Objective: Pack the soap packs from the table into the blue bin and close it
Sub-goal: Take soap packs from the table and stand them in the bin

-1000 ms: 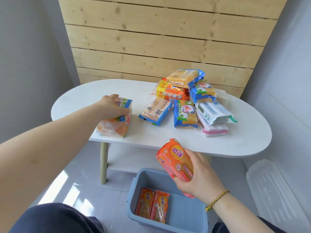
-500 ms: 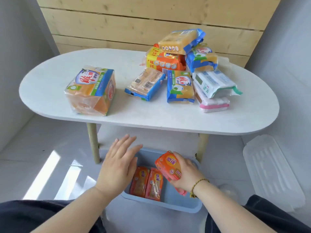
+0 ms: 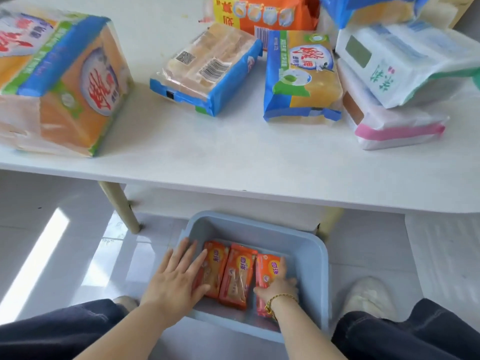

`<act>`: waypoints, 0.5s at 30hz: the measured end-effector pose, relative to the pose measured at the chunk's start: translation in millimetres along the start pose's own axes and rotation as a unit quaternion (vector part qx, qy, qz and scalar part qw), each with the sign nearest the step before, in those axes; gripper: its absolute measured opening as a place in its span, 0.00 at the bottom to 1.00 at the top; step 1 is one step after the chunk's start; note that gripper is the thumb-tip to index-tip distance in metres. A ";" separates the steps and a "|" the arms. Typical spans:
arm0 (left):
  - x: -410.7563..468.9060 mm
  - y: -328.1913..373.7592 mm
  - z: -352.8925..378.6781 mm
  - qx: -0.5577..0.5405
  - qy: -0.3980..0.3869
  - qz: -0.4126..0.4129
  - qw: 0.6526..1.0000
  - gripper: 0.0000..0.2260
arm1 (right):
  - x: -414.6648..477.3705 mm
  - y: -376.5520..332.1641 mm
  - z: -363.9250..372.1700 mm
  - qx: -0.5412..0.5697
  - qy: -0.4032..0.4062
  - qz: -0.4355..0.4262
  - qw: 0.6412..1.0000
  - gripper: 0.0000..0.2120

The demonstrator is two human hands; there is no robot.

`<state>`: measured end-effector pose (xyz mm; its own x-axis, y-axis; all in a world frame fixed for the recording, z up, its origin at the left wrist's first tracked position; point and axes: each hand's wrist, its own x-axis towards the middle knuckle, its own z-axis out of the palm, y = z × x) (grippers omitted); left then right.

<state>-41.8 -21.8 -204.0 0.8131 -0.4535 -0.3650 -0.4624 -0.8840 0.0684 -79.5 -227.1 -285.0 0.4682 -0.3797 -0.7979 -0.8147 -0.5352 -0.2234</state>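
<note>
The blue bin stands open on the floor under the table's front edge. Three orange soap packs lie side by side in it. My right hand grips the rightmost orange pack, which rests on the bin's floor. My left hand lies flat with fingers spread on the leftmost orange pack; the middle pack is untouched. Several soap packs remain on the white table: a big multipack at left, two blue-and-yellow packs in the middle, and white packs at right.
A translucent white lid lies on the floor right of the bin. Table legs stand behind the bin on both sides. My knees in dark trousers and a white shoe flank the bin. The floor is glossy grey tile.
My right hand has lowered the orange pack into the bin beside the other two. My left hand has come down onto the leftmost pack. The camera has tilted down and moved closer.
</note>
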 end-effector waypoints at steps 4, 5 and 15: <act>1.6 1.7 2.6 0.034 0.003 0.033 0.999 0.37 | 14.6 -5.8 5.0 -0.035 -0.024 -0.001 0.999 0.53; 1.5 1.4 2.7 0.036 -0.004 0.036 0.999 0.37 | 15.1 -8.0 6.2 -0.037 -0.033 -0.008 0.999 0.54; 2.9 -4.3 5.4 0.014 -0.032 -0.012 0.999 0.37 | 7.5 -13.4 4.9 -0.059 -0.125 -0.047 0.989 0.48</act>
<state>-39.4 -18.7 -210.4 0.7996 -0.4239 -0.4254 -0.4544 -0.8902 0.0331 -66.7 -219.1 -290.8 0.4283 -0.1339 -0.8937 -0.7193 -0.6491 -0.2475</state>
